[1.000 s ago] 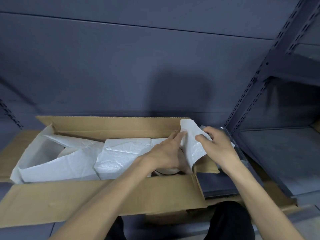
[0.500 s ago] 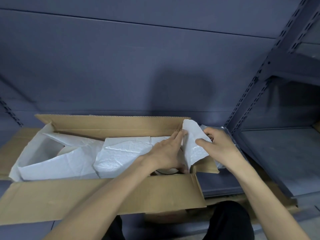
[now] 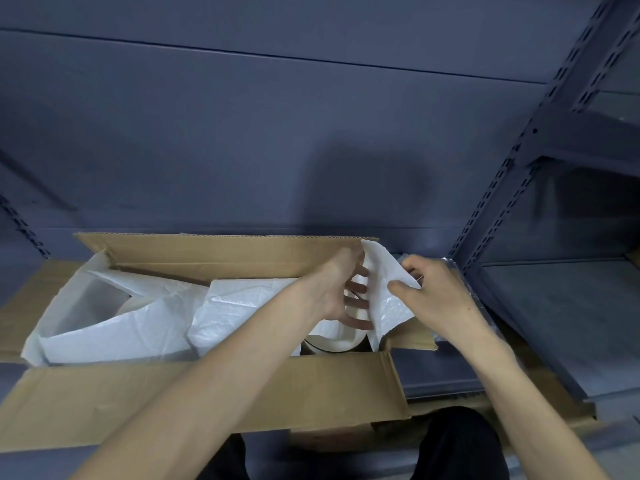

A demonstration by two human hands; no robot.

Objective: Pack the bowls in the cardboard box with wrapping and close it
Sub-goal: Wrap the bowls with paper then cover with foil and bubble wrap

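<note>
An open cardboard box [image 3: 194, 396] lies in front of me with its flaps spread out. White wrapping sheets [image 3: 145, 317] cover most of its inside. A pale bowl [image 3: 334, 342] shows at the right end, and the rim of another bowl [image 3: 130, 304] peeks out on the left. My left hand [image 3: 341, 289] reaches into the right end with fingers spread over the bowl, touching the sheet. My right hand [image 3: 436, 292] pinches the upright corner of the white wrapping [image 3: 384, 282] at the box's right edge.
A dark metal shelving upright [image 3: 512, 174] and grey shelf boards [image 3: 568, 306] stand close on the right. A clear plastic bag edge [image 3: 460, 271] lies behind my right hand. A dark wall rises behind the box. My dark trousers [image 3: 457, 445] are at the bottom.
My left hand has opened, spreading its fingers over the bowl beneath the sheet. My right hand keeps its pinch on the wrapping corner, which stands slightly higher. The box has not moved.
</note>
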